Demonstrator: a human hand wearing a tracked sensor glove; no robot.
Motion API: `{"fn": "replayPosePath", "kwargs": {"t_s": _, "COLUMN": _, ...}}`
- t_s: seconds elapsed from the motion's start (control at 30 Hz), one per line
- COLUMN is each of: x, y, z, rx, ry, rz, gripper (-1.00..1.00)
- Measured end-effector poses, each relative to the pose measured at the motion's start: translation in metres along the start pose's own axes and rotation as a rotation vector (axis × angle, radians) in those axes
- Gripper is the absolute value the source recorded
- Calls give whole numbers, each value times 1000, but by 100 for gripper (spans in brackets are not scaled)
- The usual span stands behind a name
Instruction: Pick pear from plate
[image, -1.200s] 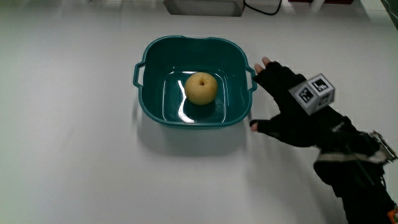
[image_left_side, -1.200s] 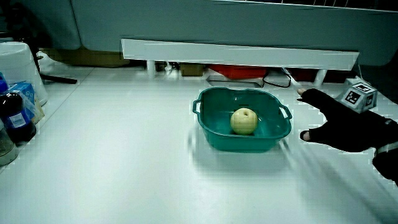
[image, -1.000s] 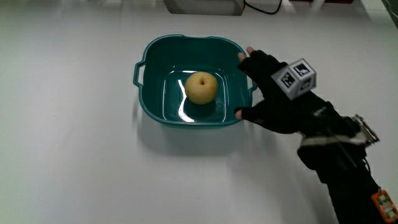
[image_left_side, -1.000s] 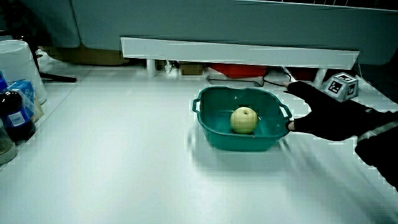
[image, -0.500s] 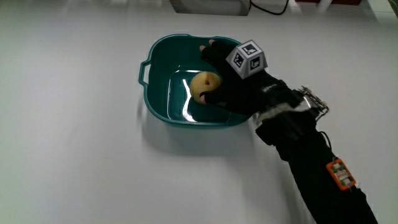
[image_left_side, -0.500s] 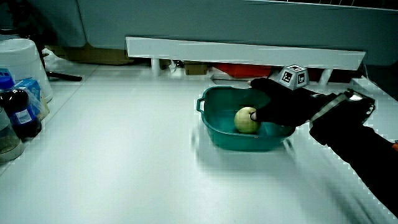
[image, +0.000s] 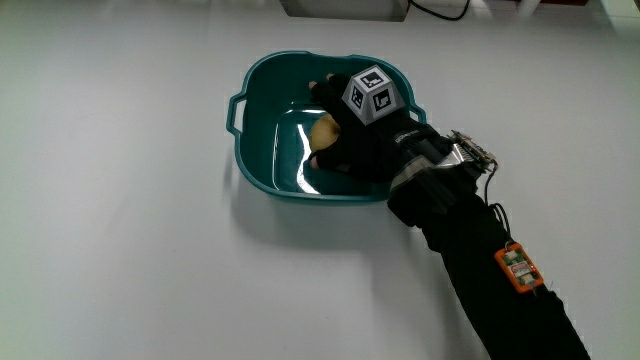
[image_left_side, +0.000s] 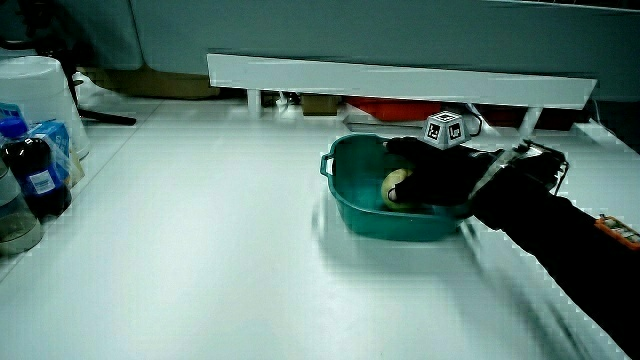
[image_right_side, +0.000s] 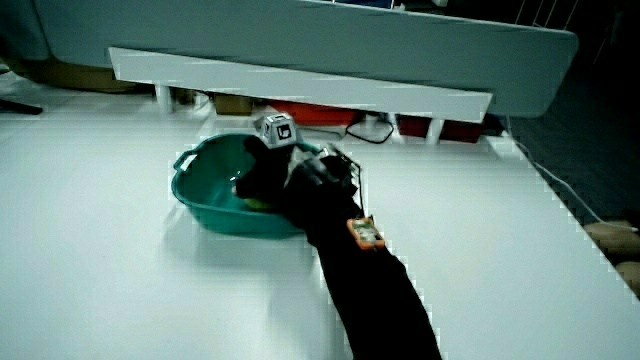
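Reaching deeper than half a second ago, the hand (image: 355, 135) now sits inside the teal plate (image: 262, 150), where earlier it lay on the table (image: 120, 220) beside the rim. Black-gloved fingers (image: 327, 160) curl round the pear (image: 323, 129), thumb on the side nearer the person, though no view shows whether the fruit has left the bottom. Only a sliver of pale yellow skin shows between the fingers in the main view; in a side view the pear (image_left_side: 397, 184) shows rounder and plainer, while in a side view from another angle the hand (image_right_side: 262, 172) hides nearly all of it.

On the glove's back sits the small cube (image: 371, 95), white with black square code patterns; no letters can be read on it. At the wrist a metal fitting (image: 465, 152) carries thin wires, and farther down the black forearm (image: 480, 260) sits a small orange tag (image: 514, 268), its print too small to read.

The plate is a deep, glossy plastic basin, squarish with rounded corners and a small handle at its rim. It stands on the smooth white table, nearer the low partition (image_left_side: 400, 78) than the person. Bottles (image_left_side: 30, 175) with unreadable labels stand at the table's edge in one side view only.
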Motion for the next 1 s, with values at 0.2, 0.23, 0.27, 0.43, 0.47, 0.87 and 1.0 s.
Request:
{"fn": "replayPosePath", "kwargs": {"t_s": 0.2, "x": 0, "y": 5, "z": -10, "rx": -30, "ry": 27, "rz": 11, "gripper": 32}}
{"fn": "replayPosePath", "kwargs": {"t_s": 0.23, "x": 1, "y": 7, "z": -11, "rx": -21, "ry": 31, "rz": 10, "gripper": 37}}
{"fn": "replayPosePath", "kwargs": {"t_s": 0.27, "x": 0, "y": 8, "z": -11, "rx": -24, "ry": 26, "rz": 14, "gripper": 42}}
{"fn": "replayPosePath", "kwargs": {"t_s": 0.43, "x": -4, "y": 6, "z": -10, "rx": -13, "ry": 0, "rz": 25, "gripper": 68}}
{"fn": "replayPosePath", "kwargs": {"t_s": 0.47, "x": -4, "y": 7, "z": -11, "rx": -18, "ry": 5, "rz": 23, "gripper": 74}}
{"fn": "replayPosePath", "kwargs": {"t_s": 0.87, "x": 3, "y": 5, "z": -16, "rx": 8, "ry": 63, "rz": 44, "gripper": 100}}
{"fn": "replayPosePath", "kwargs": {"t_s": 1.0, "x": 4, "y": 0, "z": -14, "rx": 31, "ry": 74, "rz": 36, "gripper": 100}}
